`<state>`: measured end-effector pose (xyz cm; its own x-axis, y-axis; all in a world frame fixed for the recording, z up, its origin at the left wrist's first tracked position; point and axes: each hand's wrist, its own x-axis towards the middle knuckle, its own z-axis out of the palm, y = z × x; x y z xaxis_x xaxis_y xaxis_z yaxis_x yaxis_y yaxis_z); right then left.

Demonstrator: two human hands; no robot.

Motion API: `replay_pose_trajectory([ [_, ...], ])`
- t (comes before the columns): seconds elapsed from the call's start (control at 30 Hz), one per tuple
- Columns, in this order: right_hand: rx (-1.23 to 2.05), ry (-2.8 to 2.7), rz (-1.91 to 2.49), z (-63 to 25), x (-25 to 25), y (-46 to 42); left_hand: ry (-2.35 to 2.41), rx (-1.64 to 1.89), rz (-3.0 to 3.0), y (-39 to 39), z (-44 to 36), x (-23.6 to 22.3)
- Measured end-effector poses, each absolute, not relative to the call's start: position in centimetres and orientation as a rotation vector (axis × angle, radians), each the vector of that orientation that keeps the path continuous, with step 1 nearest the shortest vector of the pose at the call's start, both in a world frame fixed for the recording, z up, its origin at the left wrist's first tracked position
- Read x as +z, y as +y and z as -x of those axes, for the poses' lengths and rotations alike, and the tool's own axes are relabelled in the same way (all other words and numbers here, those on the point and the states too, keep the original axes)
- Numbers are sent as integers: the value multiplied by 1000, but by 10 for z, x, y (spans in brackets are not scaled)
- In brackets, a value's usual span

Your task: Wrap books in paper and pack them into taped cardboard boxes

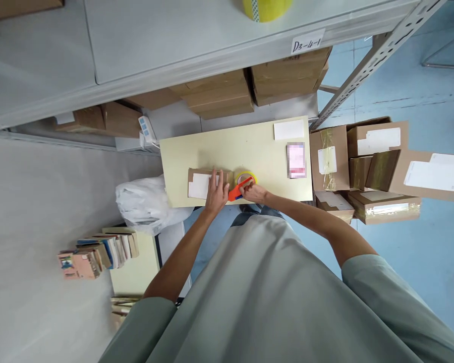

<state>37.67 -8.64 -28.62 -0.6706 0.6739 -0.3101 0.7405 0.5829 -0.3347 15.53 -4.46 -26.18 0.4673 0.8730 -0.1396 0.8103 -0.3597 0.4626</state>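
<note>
A small cardboard box (229,176) with a white label (199,186) lies near the front edge of the cream table (219,146). My left hand (216,190) rests flat on the right part of the box, its fingers stretched out. Just right of the box, my right hand (252,191) is closed around an orange tape dispenser (235,192) that carries a roll of yellow tape (254,175). The dispenser's front end is close to the box's right end; whether it touches cannot be made out.
A white paper (288,129) and a pink-screened phone-like thing (296,160) lie on the table's right. Labelled cartons (386,206) are stacked beyond. A grey shelf (212,50) with boxes runs behind. A white plastic bag (144,201) and books (109,247) are at left.
</note>
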Motion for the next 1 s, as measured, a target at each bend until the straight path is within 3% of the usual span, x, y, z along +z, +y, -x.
replay_pose_trajectory([
  [0.27, -726, 2614, -1232, -341, -284, -101, 1397, 48, -2281, -53, -153, -277],
  [0.67, -646, 2334, -1397, -481, -274, -11, 1412, 88, -2252, -55, -157, -282],
  [1.0, -717, 2289, -1537, -413, -256, 20, 1387, 120, -2247, -55, -157, -283],
])
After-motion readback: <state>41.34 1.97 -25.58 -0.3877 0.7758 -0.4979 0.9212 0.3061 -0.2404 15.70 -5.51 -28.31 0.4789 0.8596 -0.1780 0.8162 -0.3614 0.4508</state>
